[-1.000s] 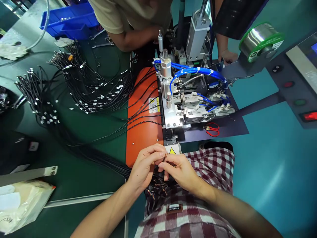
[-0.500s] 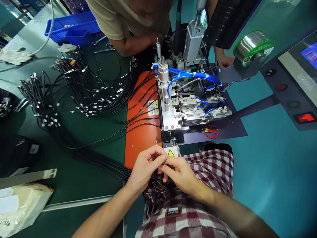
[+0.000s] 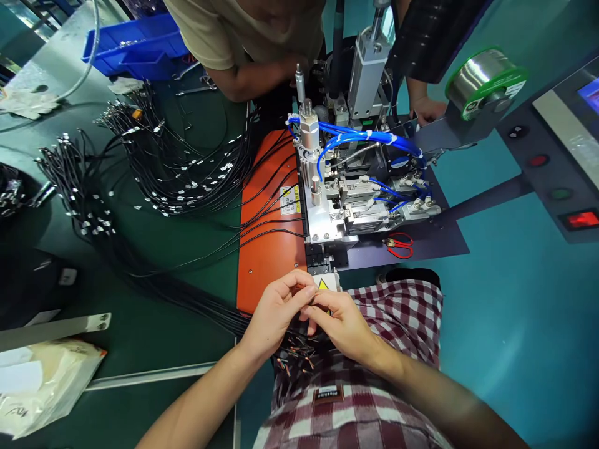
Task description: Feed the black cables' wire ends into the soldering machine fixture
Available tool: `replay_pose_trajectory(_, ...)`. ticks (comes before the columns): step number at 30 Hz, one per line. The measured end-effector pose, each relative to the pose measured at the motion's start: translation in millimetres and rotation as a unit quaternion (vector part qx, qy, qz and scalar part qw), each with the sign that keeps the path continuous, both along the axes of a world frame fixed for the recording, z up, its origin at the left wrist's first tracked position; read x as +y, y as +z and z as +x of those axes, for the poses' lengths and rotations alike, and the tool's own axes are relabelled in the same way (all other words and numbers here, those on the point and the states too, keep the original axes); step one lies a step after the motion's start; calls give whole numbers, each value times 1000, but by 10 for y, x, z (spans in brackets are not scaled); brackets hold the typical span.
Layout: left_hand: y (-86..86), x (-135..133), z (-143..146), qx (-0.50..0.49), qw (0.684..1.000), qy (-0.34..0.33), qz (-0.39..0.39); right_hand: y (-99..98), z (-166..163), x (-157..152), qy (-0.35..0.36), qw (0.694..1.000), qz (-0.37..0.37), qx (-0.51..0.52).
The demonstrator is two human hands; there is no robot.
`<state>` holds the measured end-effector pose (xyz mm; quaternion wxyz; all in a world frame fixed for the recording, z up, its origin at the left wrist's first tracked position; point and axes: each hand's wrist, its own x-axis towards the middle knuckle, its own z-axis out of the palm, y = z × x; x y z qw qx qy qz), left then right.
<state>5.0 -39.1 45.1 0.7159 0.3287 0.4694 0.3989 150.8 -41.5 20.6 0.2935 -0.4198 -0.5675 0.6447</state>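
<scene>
My left hand [image 3: 275, 312] and my right hand [image 3: 337, 321] meet over my lap, just in front of an orange plate [image 3: 266, 249]. Both pinch a thin black cable end between fingertips at about the same spot; the exact piece is too small to make out. Below them a bunch of black cable ends with reddish tips [image 3: 297, 358] lies on my checked shorts [image 3: 374, 374]. A yellow warning label [image 3: 324, 284] sits right behind my fingers.
A metal machine with blue hoses [image 3: 355, 181] stands behind the orange plate. Bundles of black cables [image 3: 154, 168] spread over the green bench at left. Red-handled snips [image 3: 400, 246] lie by the machine. Another person's arm [image 3: 253, 78] reaches in from the far side, near a solder spool [image 3: 484, 78].
My hands stay pinched together in nearly the same place; the fingers have shifted slightly. The view has wobbled a little.
</scene>
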Motion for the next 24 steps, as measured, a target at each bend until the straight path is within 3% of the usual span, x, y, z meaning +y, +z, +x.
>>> replay_pose_trajectory(4, -36, -62, 41, -4, 1000, 27, 2, -31, 6, -1, -10, 1000, 17, 9)
replay_pose_trajectory(11, -53, -123, 140, 146, 984, 47, 85, -75, -50, -21, -25, 998, -15, 56)
replay_pose_trajectory(16, -137, -169, 167, 204, 961, 93, 159, -11, 156, -8, -33, 994, -90, 44)
replay_pose_trajectory(20, -208, -246, 151, 217, 963, 63, 147, 40, 384, 36, -119, 985, -125, 20)
replay_pose_trajectory(24, -194, -281, 146, 258, 938, 38, 228, 83, 416, 54, -94, 974, -189, 81)
